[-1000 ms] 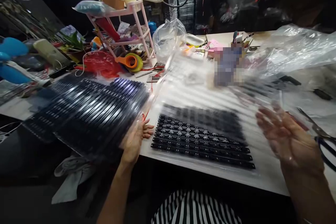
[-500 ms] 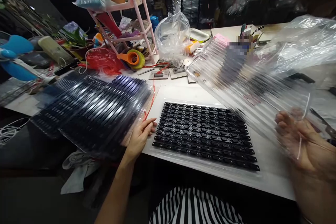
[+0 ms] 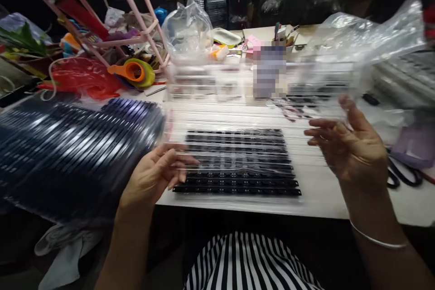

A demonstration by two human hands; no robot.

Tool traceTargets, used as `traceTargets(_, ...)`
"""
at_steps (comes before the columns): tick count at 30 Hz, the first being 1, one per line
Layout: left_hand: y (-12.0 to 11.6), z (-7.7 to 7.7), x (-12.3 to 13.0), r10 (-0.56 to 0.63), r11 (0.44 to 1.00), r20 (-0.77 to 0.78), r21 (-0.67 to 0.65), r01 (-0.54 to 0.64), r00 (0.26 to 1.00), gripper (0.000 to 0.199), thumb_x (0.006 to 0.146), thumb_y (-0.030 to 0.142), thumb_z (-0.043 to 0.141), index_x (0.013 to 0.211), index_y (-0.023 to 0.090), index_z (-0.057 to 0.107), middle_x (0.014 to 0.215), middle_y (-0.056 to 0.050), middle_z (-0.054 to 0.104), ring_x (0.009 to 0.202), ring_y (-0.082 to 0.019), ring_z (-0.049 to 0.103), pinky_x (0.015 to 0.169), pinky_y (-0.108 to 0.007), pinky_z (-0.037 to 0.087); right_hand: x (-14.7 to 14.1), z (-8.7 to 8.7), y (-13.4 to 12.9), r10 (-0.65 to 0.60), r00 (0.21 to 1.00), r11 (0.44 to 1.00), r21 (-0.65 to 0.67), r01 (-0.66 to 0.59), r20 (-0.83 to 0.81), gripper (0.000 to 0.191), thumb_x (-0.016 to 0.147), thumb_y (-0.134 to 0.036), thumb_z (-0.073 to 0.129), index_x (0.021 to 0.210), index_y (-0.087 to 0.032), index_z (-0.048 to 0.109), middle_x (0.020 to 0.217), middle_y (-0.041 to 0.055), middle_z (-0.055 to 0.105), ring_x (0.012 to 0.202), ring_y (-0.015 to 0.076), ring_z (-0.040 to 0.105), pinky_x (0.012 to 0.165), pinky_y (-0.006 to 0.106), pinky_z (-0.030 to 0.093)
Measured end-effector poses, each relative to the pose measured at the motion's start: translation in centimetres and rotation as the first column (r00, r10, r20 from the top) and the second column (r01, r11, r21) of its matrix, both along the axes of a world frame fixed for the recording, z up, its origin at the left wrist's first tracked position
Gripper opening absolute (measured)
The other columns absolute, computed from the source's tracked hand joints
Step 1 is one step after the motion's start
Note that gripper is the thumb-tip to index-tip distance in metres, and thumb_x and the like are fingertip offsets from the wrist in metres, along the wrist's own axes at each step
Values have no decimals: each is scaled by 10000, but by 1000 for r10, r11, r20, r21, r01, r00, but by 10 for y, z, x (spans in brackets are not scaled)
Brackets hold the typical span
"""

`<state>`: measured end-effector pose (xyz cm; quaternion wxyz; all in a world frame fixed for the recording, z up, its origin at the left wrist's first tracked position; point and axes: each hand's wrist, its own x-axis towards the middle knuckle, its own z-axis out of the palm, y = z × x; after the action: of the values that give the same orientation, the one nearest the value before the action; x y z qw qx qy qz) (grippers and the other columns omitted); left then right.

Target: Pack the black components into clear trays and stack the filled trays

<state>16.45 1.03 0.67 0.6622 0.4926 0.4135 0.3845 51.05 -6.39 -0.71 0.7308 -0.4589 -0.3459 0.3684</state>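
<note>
A clear ribbed plastic tray [image 3: 224, 113], smeared by motion, is held up between my two hands. My left hand [image 3: 152, 172] grips its left edge near the lower corner, fingers bent around it. At the right edge, my right hand [image 3: 356, 149] holds it between the raised thumb and the fingers. Beneath it on the table, rows of black perforated strips [image 3: 238, 189] lie in another clear tray; the held tray partly covers them from view, and the rows show through it. Left of my left hand rests a stack of filled trays with dark strips [image 3: 81, 145].
A pink shelf rack [image 3: 149, 31] stands at the back left beside a red plastic bag [image 3: 81, 77] and an orange-and-yellow tape dispenser [image 3: 136, 71]. A clear bag [image 3: 188, 29] stands behind the held tray. Crumpled clear plastic [image 3: 374, 41] and black-handled scissors [image 3: 408, 176] lie at the right.
The clear tray has swung from the right to over the black strips and is now level. My left hand has risen from the table to its left edge. The view has turned right.
</note>
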Motion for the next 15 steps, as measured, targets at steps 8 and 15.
traceTargets(8, -8, -15, -16, 535, 828, 104, 131, -545, 838, 98, 825, 279, 571, 799, 253, 662, 806, 13, 740, 652, -146, 607, 574, -264, 479, 19, -23, -17, -100, 971, 991, -62, 115, 215, 271, 848, -322, 544, 1101, -272, 628, 953, 32, 667, 830, 176, 653, 865, 407, 502)
traceTargets(15, -13, -42, -54, 684, 728, -97, 155, -668, 723, 97, 766, 393, 586, 846, 386, 639, 987, 169, 712, 1107, -216, 556, 905, -449, 461, 12, -75, -43, -234, 930, 934, -202, 296, 284, 238, 841, -327, 601, 1037, -213, 672, 907, 41, 671, 757, 158, 636, 798, 373, 518)
